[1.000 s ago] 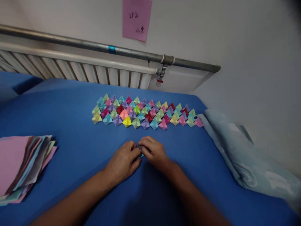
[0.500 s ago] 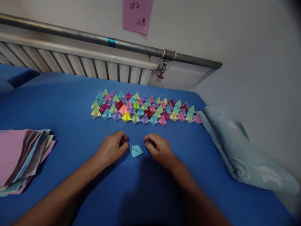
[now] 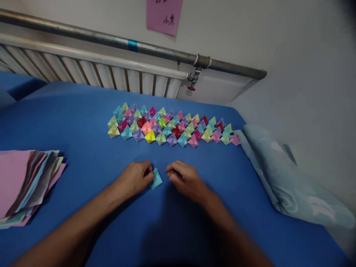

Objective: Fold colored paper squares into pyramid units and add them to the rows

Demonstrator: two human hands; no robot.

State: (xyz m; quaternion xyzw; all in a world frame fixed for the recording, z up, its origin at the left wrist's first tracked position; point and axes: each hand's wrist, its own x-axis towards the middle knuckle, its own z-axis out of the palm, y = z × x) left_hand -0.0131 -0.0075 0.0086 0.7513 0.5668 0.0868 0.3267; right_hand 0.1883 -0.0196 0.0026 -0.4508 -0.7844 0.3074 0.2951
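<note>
A light blue folded paper boat [image 3: 157,179] is pinched at its left end by my left hand [image 3: 138,177], whose fingers are closed and partly cover it. My right hand [image 3: 187,179] is curled just to the right of the boat, apart from it, its fingertips pressed together; whether anything is between them is hidden. Beyond both hands, rows of small folded paper boats [image 3: 172,139] in many colours stand close together on the blue surface [image 3: 91,159].
To the left lies a fanned stack of coloured paper sheets [image 3: 30,185]. A folded pale blue blanket [image 3: 280,178] lies along the right side. At the back are a radiator [image 3: 116,76], a metal pipe [image 3: 100,39] and a valve with a red handle [image 3: 191,88].
The light blue boat has turned and shifted slightly left, into my left hand's grip. My right hand has moved a little left. The view has tilted slightly down.
</note>
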